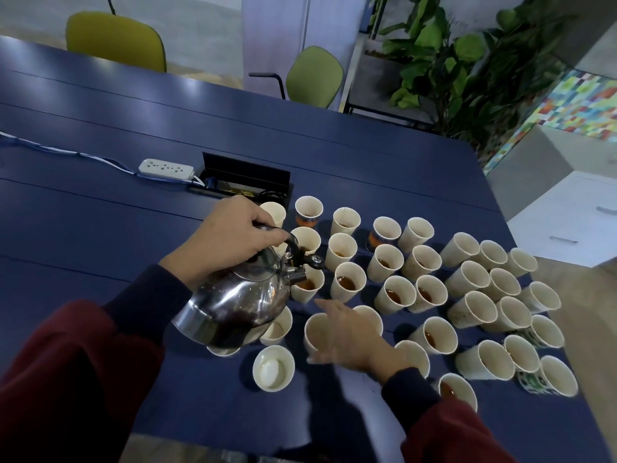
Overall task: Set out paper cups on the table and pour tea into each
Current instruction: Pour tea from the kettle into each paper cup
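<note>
I see my left hand [230,235] with its fingers curled round the black handle [291,244] of the polished steel kettle [240,295], which is tipped forward above the dark blue worktop [100,228]. The kettle's spout hangs over a white paper cup [309,285] holding brown tea. Right of the kettle the many other white paper cups [424,262] stand upright in loose rows, some with tea, some empty. Just right of the kettle's base my right hand [350,339] is blurred, fingers straight and spread beside an empty white cup [315,330]; I cannot tell whether they touch it. Beyond the kettle lies a white power strip [166,168].
</note>
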Tool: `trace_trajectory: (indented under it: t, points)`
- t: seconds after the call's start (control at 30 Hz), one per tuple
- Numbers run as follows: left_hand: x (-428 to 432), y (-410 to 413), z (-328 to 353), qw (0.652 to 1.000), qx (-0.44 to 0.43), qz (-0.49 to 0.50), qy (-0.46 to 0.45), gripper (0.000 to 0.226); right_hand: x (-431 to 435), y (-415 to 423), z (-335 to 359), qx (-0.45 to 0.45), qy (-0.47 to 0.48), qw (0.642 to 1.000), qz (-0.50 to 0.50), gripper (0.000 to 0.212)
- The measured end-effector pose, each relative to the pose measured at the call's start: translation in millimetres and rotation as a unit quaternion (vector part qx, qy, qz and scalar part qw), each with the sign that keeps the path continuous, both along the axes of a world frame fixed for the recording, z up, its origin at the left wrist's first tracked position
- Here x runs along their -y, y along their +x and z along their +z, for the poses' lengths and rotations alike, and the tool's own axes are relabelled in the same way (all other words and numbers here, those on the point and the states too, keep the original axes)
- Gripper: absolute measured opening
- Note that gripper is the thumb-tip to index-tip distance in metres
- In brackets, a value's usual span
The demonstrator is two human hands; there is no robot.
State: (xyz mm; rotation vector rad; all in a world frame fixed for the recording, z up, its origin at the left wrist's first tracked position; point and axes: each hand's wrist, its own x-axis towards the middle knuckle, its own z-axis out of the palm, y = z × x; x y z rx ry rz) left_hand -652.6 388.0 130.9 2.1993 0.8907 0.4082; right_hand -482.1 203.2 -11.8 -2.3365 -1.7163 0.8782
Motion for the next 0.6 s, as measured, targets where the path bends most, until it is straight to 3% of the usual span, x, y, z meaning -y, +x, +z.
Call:
trace_trajectory:
  t: [0.13,0.33,0.6]
  points:
    - [9.5,-12.5,1.2,1.000,0.010,-0.014,-0.013,0.028,7.6,-23.3,-8.2,0.054,0.030,0.998,-0.016,0.087]
    - [24.8,-26.5,3.2,0.999,0.004,-0.036,0.002,0.030,16.1,-42.2,-10.1,0.026,0.119,0.982,-0.142,0.064]
    - [47.5,-23.6,8.7,0.997,-0.012,-0.077,0.006,0.008,24.1,-53.1,-13.8,-0.021,0.200,0.967,-0.160,0.061]
